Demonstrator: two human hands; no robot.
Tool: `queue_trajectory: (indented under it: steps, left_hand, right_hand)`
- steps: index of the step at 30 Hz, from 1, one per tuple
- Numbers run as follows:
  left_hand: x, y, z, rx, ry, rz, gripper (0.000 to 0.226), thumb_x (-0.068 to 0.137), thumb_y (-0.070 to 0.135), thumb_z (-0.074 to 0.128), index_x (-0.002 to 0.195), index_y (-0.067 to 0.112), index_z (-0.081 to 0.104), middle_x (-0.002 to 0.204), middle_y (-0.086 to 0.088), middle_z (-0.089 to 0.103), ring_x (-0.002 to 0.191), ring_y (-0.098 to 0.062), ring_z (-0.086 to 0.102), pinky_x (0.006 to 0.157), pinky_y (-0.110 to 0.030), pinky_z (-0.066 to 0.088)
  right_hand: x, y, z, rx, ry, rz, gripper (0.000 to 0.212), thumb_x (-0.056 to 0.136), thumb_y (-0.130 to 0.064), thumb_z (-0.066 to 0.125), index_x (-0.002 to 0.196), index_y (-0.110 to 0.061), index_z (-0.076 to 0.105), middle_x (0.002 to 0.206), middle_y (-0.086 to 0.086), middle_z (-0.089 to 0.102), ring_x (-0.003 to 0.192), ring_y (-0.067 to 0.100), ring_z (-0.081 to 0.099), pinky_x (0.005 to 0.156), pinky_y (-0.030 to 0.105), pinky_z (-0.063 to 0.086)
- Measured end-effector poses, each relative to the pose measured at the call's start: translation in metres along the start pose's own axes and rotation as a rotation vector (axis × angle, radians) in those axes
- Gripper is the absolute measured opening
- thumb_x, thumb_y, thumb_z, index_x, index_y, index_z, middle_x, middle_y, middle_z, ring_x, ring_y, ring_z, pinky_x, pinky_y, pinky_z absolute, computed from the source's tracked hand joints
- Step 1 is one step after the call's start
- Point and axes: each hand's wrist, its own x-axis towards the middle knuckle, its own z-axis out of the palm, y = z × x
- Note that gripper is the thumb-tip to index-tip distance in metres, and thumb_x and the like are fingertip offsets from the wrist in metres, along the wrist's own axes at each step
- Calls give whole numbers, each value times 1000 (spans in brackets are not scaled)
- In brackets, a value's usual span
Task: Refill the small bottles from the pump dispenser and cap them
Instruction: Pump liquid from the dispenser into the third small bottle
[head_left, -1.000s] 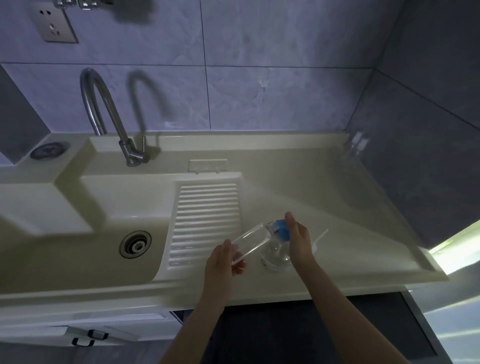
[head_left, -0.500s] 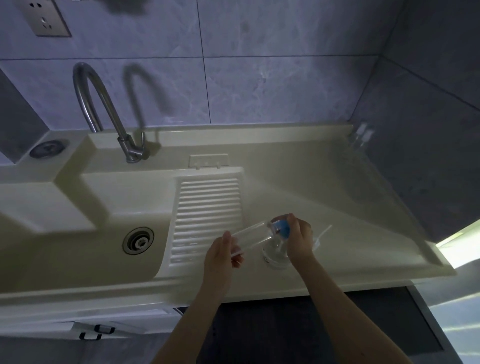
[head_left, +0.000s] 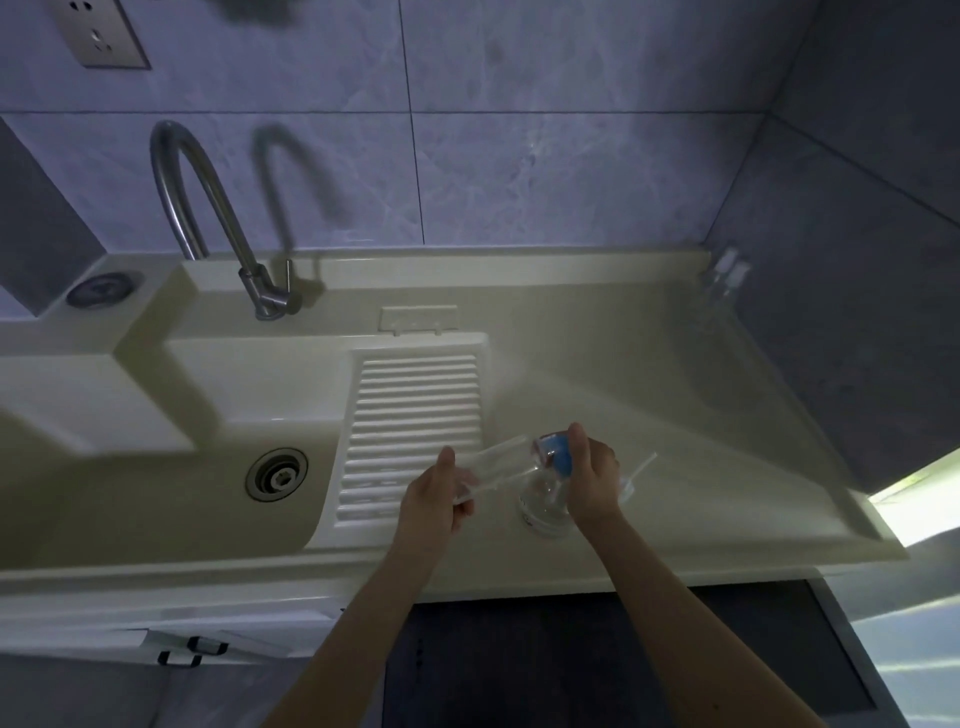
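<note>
Filling step: your left hand (head_left: 434, 496) held the tilted small bottle (head_left: 491, 465), mouth at the blue pump dispenser (head_left: 550, 480) your right hand (head_left: 592, 480) fingers gripped on the surface (head_left: 701, 441); pressing likely came next.

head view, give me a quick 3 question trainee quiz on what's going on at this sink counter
1. True or false: the left hand holds the small clear bottle tilted, its mouth towards the pump dispenser.
2. What is the right hand on?
A. the tap
B. the dispenser's blue pump head
C. the wall socket
3. Fill in: the loose white cap with its tube lies on the counter to the ___ of the right hand.

Key: 1 true; 2 B; 3 right
</note>
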Motion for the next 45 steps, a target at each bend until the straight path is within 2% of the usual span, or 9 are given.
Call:
queue_trajectory:
  steps: [3,9,19,27,31,34,38,41,45]
  left_hand:
    - [-5,3,1,-17,18,-12,51,100,42,33,83,7,66,51,-3,51,41,-11,39,42,-20,31]
    - [-15,-1,5,0,71,38,52,100,43,31,80,7,63,54,-1,48,45,-9,39,45,-19,33]
    - [-23,-6,14,-118,119,32,53,101,41,31,89,2,65,54,0,47,39,-4,40,43,-17,32]
    - [-23,-10,13,-320,126,8,61,98,21,33,39,26,47,52,-3,51,46,-14,34,54,-28,28]
    - [-21,-22,12,-336,116,55,35,93,16,35,79,16,67,51,4,47,45,-11,34,51,-26,30]
    - [-21,-29,14,-365,113,101,35,94,12,33,80,14,65,51,5,45,47,-13,33,48,-24,30]
    - [-21,-33,16,-391,146,163,33,99,14,33,113,25,61,58,6,49,51,-10,41,49,-23,34]
    - [-22,-36,18,-358,187,298,25,95,23,41,109,33,58,60,5,52,57,-13,43,53,-24,38]
    - [-22,-42,22,-341,203,411,27,86,37,46,102,16,53,60,3,53,55,-13,43,52,-22,38]
  right_hand:
    - [0,5,1,22,-6,20,56,79,-67,26,58,-33,65,50,-15,59,57,12,55,60,29,40]
    - [5,14,2,-18,-62,-47,54,79,-46,26,63,-18,69,63,-2,65,62,18,58,60,35,44]
    - [-4,-5,-3,-85,-46,-4,54,76,-66,18,43,-26,32,44,-7,33,48,14,35,55,31,29]
    - [3,-4,-3,25,-78,36,54,73,-62,24,38,-30,51,40,-7,39,49,14,37,57,30,32]
    - [5,5,2,43,-58,-8,46,74,-51,28,60,-27,65,53,-8,56,57,16,51,60,34,41]
    - [4,6,3,44,-69,-25,42,75,-49,29,54,-27,59,51,-6,52,56,18,47,57,34,39]
    - [3,2,1,27,-74,2,57,80,-57,26,42,-23,51,39,-8,39,47,15,34,57,30,31]
    - [2,0,1,25,-84,-42,56,80,-60,19,41,-42,56,38,-15,45,44,6,36,57,27,31]
    - [2,1,2,31,-76,-34,56,78,-62,19,40,-40,54,37,-13,44,43,5,35,56,27,31]
